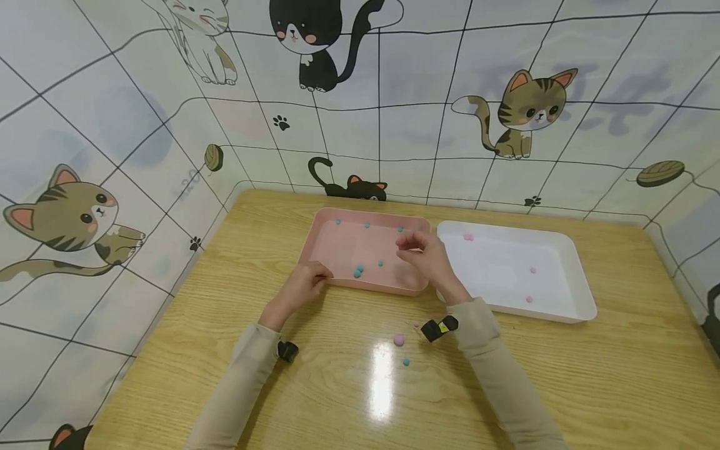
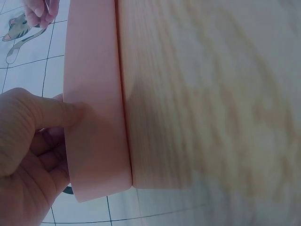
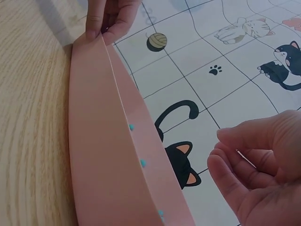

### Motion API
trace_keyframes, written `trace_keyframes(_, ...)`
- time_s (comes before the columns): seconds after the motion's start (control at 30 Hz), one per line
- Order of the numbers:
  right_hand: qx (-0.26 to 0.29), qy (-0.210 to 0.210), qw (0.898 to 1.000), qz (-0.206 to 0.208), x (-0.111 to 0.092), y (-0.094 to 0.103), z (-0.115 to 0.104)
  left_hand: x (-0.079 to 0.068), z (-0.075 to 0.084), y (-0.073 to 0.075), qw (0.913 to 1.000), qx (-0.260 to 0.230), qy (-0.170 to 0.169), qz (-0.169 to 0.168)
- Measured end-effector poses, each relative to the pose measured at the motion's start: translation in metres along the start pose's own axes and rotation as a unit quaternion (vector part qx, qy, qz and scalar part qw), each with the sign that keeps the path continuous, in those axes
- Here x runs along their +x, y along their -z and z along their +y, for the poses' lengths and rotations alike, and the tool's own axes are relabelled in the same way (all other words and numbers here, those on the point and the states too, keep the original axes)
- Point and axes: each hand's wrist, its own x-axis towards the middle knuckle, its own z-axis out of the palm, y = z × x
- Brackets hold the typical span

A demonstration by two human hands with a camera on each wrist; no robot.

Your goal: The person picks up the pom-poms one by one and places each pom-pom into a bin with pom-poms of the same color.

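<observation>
My left hand (image 1: pixel 300 286) grips the near-left rim of a pink tray (image 1: pixel 337 244); in the left wrist view its thumb presses the outer wall and its fingers go behind the rim. Small teal balls (image 1: pixel 380 263) lie scattered in the tray, some clustered near its front wall. Over the tray's right side hovers my right hand (image 1: pixel 429 255), fingers loosely curled, with no object visible between thumb and fingertips. In the right wrist view the right hand (image 3: pixel 263 165) stands above the pink wall, and a few teal balls (image 3: pixel 143 163) show inside.
To the right stands a white tray (image 1: pixel 585 294) holding pink balls (image 1: pixel 532 270). On the wooden table (image 1: pixel 337 387) in front lie a larger pink ball (image 1: pixel 399 339), a tiny pink one (image 1: pixel 416 324) and a blue ball (image 1: pixel 406 362). A cat-patterned wall covering (image 1: pixel 416 75) rises behind.
</observation>
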Motion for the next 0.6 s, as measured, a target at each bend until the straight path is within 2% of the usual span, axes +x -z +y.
trace_keyframes(0.6,0.01,0.044,0.998,-0.041,-0.035,0.003,0.001,-0.001,-0.003,-0.002,0.9998,-0.009,0.017,-0.01)
